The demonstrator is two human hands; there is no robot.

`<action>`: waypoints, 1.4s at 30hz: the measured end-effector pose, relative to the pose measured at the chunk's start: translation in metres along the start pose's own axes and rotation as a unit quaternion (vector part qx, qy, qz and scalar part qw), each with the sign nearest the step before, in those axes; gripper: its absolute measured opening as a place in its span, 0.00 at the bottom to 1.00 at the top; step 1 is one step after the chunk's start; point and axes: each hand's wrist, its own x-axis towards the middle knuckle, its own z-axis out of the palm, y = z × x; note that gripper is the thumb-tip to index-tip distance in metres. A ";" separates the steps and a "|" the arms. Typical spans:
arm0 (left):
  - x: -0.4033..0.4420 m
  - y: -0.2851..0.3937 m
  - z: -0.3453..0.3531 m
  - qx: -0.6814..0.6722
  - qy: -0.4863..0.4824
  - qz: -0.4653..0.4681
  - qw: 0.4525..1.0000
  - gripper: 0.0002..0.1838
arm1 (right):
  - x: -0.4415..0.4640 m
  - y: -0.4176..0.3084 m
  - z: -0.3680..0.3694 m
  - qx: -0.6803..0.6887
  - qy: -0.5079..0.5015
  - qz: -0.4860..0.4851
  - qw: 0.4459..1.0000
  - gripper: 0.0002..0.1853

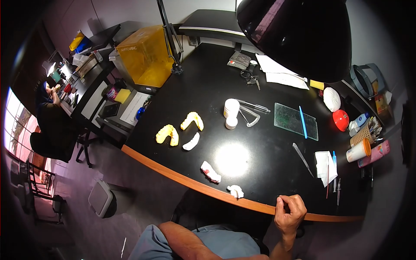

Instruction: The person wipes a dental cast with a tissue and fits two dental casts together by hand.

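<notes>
Open lane over black tabletop (266, 175) from right hand (290, 213) toward glass slab (287, 123); metal tool (302, 159) bounds right, white bottles (231, 108) far left. White piece (235, 191) obstructs sliding left along front edge (255, 205). Lamp shade (299, 39) overhangs far side.

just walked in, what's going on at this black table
One person sits at the glossy black table, right hand at its orange-brown wooden edge, fingers curled in; whether they pinch something small is unclear. The left hand is out of view. To the right hand's left lie a small, irregular white piece and a white-and-red moulded piece. Two yellow horseshoe-shaped casts lie farther left, untouched.
</notes>
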 end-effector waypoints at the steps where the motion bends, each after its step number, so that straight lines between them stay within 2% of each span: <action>1: -0.002 0.006 -0.009 0.020 -0.001 -0.045 0.999 0.19 | 0.001 0.000 0.000 0.002 0.002 -0.003 1.000 0.03; 2: -0.004 0.012 -0.018 0.041 -0.004 -0.090 0.995 0.14 | 0.001 -0.001 0.000 0.003 0.005 -0.004 1.000 0.03; 5: -0.008 0.061 -0.055 0.219 0.033 -0.182 0.958 0.22 | 0.000 0.003 0.001 0.002 0.017 -0.020 1.000 0.03; 7: -0.001 0.086 -0.067 0.338 0.001 -0.171 0.925 0.25 | 0.002 0.000 0.000 0.004 0.017 -0.009 1.000 0.03; 8: -0.007 0.093 -0.072 0.360 0.023 -0.138 0.922 0.18 | 0.001 -0.001 -0.001 0.005 0.014 -0.002 1.000 0.03; 10: -0.015 0.117 -0.082 0.491 0.004 -0.098 0.866 0.10 | -0.001 -0.001 -0.002 0.007 0.008 0.005 1.000 0.03; 12: -0.030 0.135 -0.081 0.673 0.015 -0.078 0.735 0.05 | 0.000 0.000 -0.002 0.010 0.008 0.003 1.000 0.03; 15: -0.055 0.166 -0.091 0.807 0.011 -0.178 0.564 0.02 | 0.002 -0.001 -0.009 0.047 -0.030 0.020 0.998 0.03; 16: -0.066 0.174 -0.097 0.808 0.052 -0.224 0.543 0.03 | 0.005 -0.004 -0.012 0.064 -0.045 0.024 0.997 0.03; 18: -0.104 0.192 -0.127 0.847 0.146 -0.300 0.414 0.06 | 0.018 -0.016 -0.023 0.098 -0.103 0.040 0.989 0.03; 19: -0.117 0.195 -0.138 0.877 0.204 -0.325 0.290 0.13 | 0.026 -0.023 -0.026 0.115 -0.131 0.048 0.983 0.02; 20: -0.135 0.210 -0.162 0.847 0.231 -0.462 0.124 0.20 | 0.036 -0.029 -0.025 0.122 -0.155 -0.014 0.980 0.03; 22: -0.215 0.230 -0.228 0.909 0.157 -0.386 0.020 0.36 | 0.062 -0.048 -0.016 0.135 -0.194 -0.137 0.962 0.04; 23: -0.215 0.216 -0.235 0.859 0.251 -0.445 0.019 0.53 | 0.079 -0.062 -0.012 0.127 -0.233 -0.190 0.945 0.06; 24: -0.229 0.210 -0.251 0.863 0.273 -0.420 0.054 0.55 | 0.096 -0.078 -0.006 0.118 -0.269 -0.241 0.925 0.08; 26: -0.265 0.208 -0.289 0.864 0.319 -0.369 0.123 0.58 | 0.125 -0.100 0.025 0.111 -0.289 -0.283 0.908 0.09; 27: -0.261 0.207 -0.285 0.868 0.297 -0.385 0.093 0.59 | 0.140 -0.106 0.050 0.104 -0.278 -0.300 0.907 0.08; 28: -0.258 0.216 -0.283 0.860 0.281 -0.410 0.116 0.59 | 0.156 -0.109 0.079 0.097 -0.268 -0.316 0.905 0.08; 30: -0.260 0.242 -0.277 0.835 0.250 -0.462 0.163 0.59 | 0.180 -0.123 0.132 0.042 -0.282 -0.247 0.926 0.11; 31: -0.272 0.266 -0.287 0.882 0.112 -0.432 0.150 0.50 | 0.191 -0.125 0.160 0.015 -0.277 -0.236 0.931 0.13; 34: -0.211 0.258 -0.225 0.800 0.204 -0.536 0.177 0.37 | 0.206 -0.138 0.206 -0.049 -0.294 -0.211 0.931 0.16; 35: -0.187 0.244 -0.188 0.825 0.216 -0.493 0.173 0.29 | 0.208 -0.142 0.214 -0.068 -0.304 -0.201 0.928 0.16; 38: -0.183 0.241 -0.153 0.912 0.153 -0.308 0.224 0.24 | 0.211 -0.149 0.235 -0.134 -0.297 -0.214 0.921 0.15; 41: -0.156 0.240 -0.113 0.883 0.201 -0.266 0.331 0.14 | 0.211 -0.157 0.232 -0.105 -0.304 -0.182 0.929 0.13; 42: -0.145 0.239 -0.100 0.887 0.201 -0.254 0.330 0.12 | 0.211 -0.159 0.231 -0.096 -0.307 -0.170 0.932 0.12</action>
